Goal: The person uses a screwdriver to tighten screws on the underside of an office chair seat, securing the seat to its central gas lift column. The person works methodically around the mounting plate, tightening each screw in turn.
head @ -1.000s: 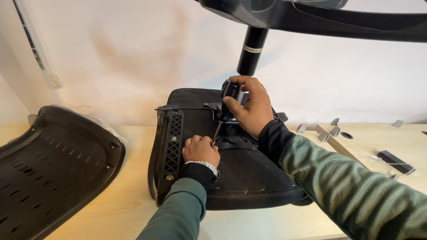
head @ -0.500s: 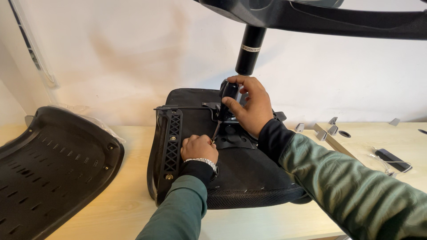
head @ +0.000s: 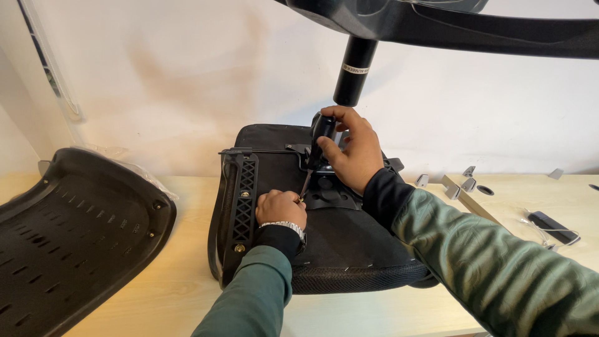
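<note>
One upturned black seat (head: pixel 324 249) lies mid-worktop (head: pixel 181 293), against the back edge. The right hand (head: pixel 352 150) closes its grip on one screwdriver (head: pixel 315 156); the left hand (head: pixel 281 207) is curled at its tip. One black backrest shell (head: pixel 68 231) occupies the left edge; small brackets (head: pixel 465 184) lie right.

I see a plain white wall (head: pixel 156 81) filling the background, evenly lit (soft shadows only). Below it runs a pale wooden table (head: pixel 181 274). At the far left edge a strip of window frame (head: pixel 47 62) slants down beside the wall.
</note>
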